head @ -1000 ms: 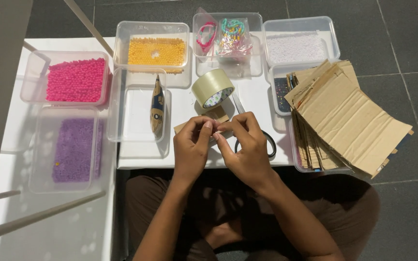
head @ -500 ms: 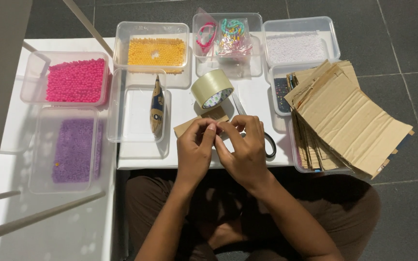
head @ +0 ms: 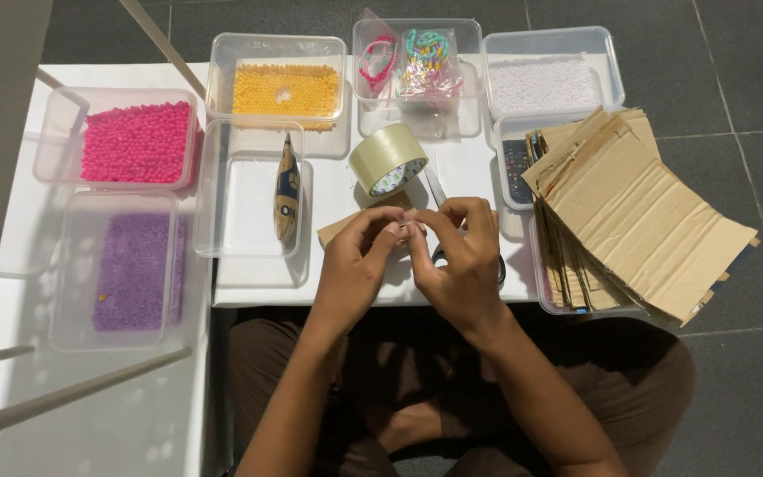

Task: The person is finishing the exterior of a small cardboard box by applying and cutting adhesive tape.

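Observation:
Over the near edge of the white table, my left hand (head: 353, 265) and my right hand (head: 463, 265) meet. Their fingertips pinch a small pinkish item (head: 409, 229) between them; it is too small to tell what it is. A small brown cardboard piece (head: 336, 232) lies on the table, partly hidden under my left hand. A roll of clear tape (head: 388, 159) stands just beyond my fingers. Scissors (head: 435, 187) lie under my right hand, with only the blade and a bit of the black handle showing.
Clear tubs hold pink beads (head: 139, 141), purple beads (head: 130, 269), yellow beads (head: 284, 88) and white beads (head: 545, 84). Another tub holds colourful bracelets (head: 408, 62). A narrow folded piece (head: 287, 190) lies in a clear tray. A stack of cardboard sheets (head: 638, 221) fills the right side.
My fingertips have shifted slightly around the small item and the hands stay in the same spot. Nothing else has moved.

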